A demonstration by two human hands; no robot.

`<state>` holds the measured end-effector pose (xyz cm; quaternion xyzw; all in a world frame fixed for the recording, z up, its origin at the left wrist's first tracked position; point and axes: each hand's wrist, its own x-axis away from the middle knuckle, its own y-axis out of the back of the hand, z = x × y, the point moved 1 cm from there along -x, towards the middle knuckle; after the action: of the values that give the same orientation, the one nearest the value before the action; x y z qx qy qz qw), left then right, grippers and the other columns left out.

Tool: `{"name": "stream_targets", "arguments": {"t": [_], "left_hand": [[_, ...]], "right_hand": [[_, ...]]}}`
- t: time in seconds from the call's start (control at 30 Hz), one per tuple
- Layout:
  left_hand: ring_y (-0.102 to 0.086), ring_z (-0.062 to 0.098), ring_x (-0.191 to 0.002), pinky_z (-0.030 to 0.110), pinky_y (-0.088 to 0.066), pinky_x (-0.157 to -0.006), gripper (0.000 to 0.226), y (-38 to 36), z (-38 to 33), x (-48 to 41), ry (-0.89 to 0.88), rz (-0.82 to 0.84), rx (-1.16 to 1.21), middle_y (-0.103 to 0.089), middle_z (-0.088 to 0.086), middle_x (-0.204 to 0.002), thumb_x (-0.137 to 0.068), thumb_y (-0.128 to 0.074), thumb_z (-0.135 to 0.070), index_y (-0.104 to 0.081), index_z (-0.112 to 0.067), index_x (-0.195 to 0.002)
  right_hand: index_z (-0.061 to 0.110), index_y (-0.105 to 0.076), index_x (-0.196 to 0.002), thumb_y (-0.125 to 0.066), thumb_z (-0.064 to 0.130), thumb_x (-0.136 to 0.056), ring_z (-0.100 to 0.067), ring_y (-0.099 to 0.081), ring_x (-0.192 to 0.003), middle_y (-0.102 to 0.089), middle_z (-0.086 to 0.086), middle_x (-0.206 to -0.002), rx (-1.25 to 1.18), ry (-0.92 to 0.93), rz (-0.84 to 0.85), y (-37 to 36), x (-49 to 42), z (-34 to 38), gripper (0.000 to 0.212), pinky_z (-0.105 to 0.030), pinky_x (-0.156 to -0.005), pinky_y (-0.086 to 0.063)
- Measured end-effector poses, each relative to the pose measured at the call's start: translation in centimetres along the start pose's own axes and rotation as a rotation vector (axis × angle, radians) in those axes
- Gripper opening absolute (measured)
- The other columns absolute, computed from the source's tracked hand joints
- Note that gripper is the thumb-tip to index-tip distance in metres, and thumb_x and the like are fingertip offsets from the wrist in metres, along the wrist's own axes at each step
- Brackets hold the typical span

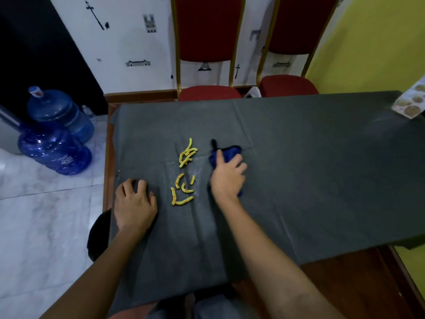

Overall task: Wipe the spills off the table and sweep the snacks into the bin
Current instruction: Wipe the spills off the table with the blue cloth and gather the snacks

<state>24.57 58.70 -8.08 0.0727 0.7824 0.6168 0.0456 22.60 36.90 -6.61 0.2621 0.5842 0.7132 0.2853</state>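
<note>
Several yellow-orange curly snacks (185, 174) lie scattered on the dark grey tablecloth (299, 157), with faint white dust around them. My right hand (226, 178) presses down on a crumpled blue cloth (227, 154) just right of the snacks. Left of the snacks, my left hand (134, 203) rests flat on the tablecloth near the table's left edge, fingers curled and holding nothing. A dark round bin (99, 238) shows partly below the table's left edge, by my left forearm.
Two red chairs (209, 93) stand at the table's far side. Two blue water jugs (55, 146) sit on the tiled floor at left. A printed packet (411, 102) lies at the far right corner. Bare wooden tabletop (368, 284) shows at the near right.
</note>
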Motion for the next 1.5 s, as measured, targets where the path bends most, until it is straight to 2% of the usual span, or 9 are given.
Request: {"name": "stream_targets", "arguments": {"t": [0.07, 0.17, 0.4, 0.5, 0.6, 0.8, 0.93, 1.23, 1.5], "left_hand": [[-0.044, 0.041, -0.104, 0.049, -0.045, -0.082, 0.023, -0.2, 0.0, 0.4, 0.020, -0.016, -0.007, -0.049, 0.021, -0.115, -0.086, -0.053, -0.025, -0.053, -0.008, -0.101], [-0.045, 0.040, -0.101, 0.048, -0.045, -0.081, 0.027, -0.2, 0.2, 0.6, -0.003, -0.063, -0.032, -0.050, 0.021, -0.113, -0.085, -0.046, -0.029, -0.054, -0.007, -0.098], [-0.046, 0.040, -0.103, 0.048, -0.044, -0.085, 0.036, -0.4, -0.7, -0.8, -0.033, -0.170, -0.007, -0.052, 0.021, -0.114, -0.085, -0.040, -0.032, -0.057, -0.005, -0.100], [-0.048, 0.041, -0.100, 0.047, -0.041, -0.090, 0.034, -0.5, -0.2, -0.7, -0.061, -0.247, 0.002, -0.053, 0.022, -0.112, -0.086, -0.042, -0.029, -0.060, -0.003, -0.099], [-0.048, 0.041, -0.099, 0.047, -0.041, -0.089, 0.032, -0.9, 0.0, 0.5, -0.072, -0.290, -0.034, -0.054, 0.023, -0.111, -0.085, -0.046, -0.026, -0.061, -0.002, -0.099], [-0.049, 0.040, -0.103, 0.045, -0.040, -0.089, 0.033, -1.9, -1.1, -0.8, -0.004, -0.278, -0.023, -0.054, 0.022, -0.113, -0.084, -0.047, -0.027, -0.061, -0.003, -0.100], [-0.049, 0.039, -0.102, 0.044, -0.040, -0.088, 0.031, -2.0, -1.3, -0.8, -0.029, -0.257, -0.058, -0.054, 0.022, -0.112, -0.085, -0.048, -0.026, -0.060, -0.003, -0.100], [-0.049, 0.039, -0.107, 0.043, -0.040, -0.095, 0.031, -1.8, -1.1, -0.8, -0.019, -0.183, -0.050, -0.056, 0.021, -0.117, -0.087, -0.048, -0.027, -0.062, -0.004, -0.103], [-0.044, 0.036, -0.122, 0.052, -0.034, -0.102, 0.034, -0.6, 0.8, 3.7, -0.006, -0.079, 0.005, -0.047, 0.014, -0.132, -0.092, -0.042, -0.033, -0.057, -0.014, -0.117]], "right_hand": [[0.041, -0.053, -0.129, -0.062, 0.021, -0.082, -0.031, -0.053, -0.088, -0.052, -0.015, -0.126, 0.018, 0.154, 0.040, 0.0, 2.0, 2.9, 0.053, -0.036, -0.061, -0.049], [0.038, -0.035, -0.143, -0.050, 0.016, -0.092, -0.034, -0.041, -0.109, -0.031, -0.015, -0.139, -0.041, 0.335, 0.151, -0.4, 1.6, 3.7, 0.057, -0.043, -0.081, -0.047], [0.038, -0.040, -0.142, -0.044, 0.016, -0.095, -0.042, -0.037, -0.120, -0.027, -0.020, -0.144, -0.094, -0.018, -0.011, 3.9, -14.4, -6.0, 0.052, -0.048, -0.096, -0.040], [0.036, -0.034, -0.145, -0.046, 0.018, -0.097, -0.045, -0.025, -0.132, -0.012, -0.023, -0.154, -0.002, -0.149, 0.057, 5.5, -21.0, -9.3, 0.053, -0.051, -0.103, -0.034], [0.036, -0.030, -0.147, -0.050, 0.018, -0.096, -0.044, -0.021, -0.135, -0.006, -0.020, -0.156, 0.033, -0.183, 0.123, 4.7, -25.3, -10.2, 0.057, -0.051, -0.106, -0.030], [0.033, -0.037, -0.141, -0.051, 0.019, -0.094, -0.044, -0.029, -0.129, -0.015, -0.020, -0.153, 0.033, -0.155, -0.009, 3.3, -29.9, -5.6, 0.051, -0.050, -0.101, -0.034], [0.034, -0.037, -0.142, -0.045, 0.019, -0.095, -0.045, -0.031, -0.126, -0.019, -0.022, -0.152, 0.018, 0.021, -0.013, 1.5, -27.4, -0.5, 0.051, -0.050, -0.098, -0.035], [0.036, -0.040, -0.142, -0.046, 0.020, -0.093, -0.042, -0.036, -0.121, -0.026, -0.017, -0.149, -0.015, 0.693, 0.141, -1.6, -15.9, 11.9, 0.051, -0.047, -0.099, -0.036], [0.039, -0.052, -0.133, -0.052, 0.018, -0.087, -0.041, -0.045, -0.101, -0.041, -0.016, -0.142, -0.011, 1.208, 0.264, -2.2, -6.0, 9.3, 0.051, -0.048, -0.083, -0.045]]}}
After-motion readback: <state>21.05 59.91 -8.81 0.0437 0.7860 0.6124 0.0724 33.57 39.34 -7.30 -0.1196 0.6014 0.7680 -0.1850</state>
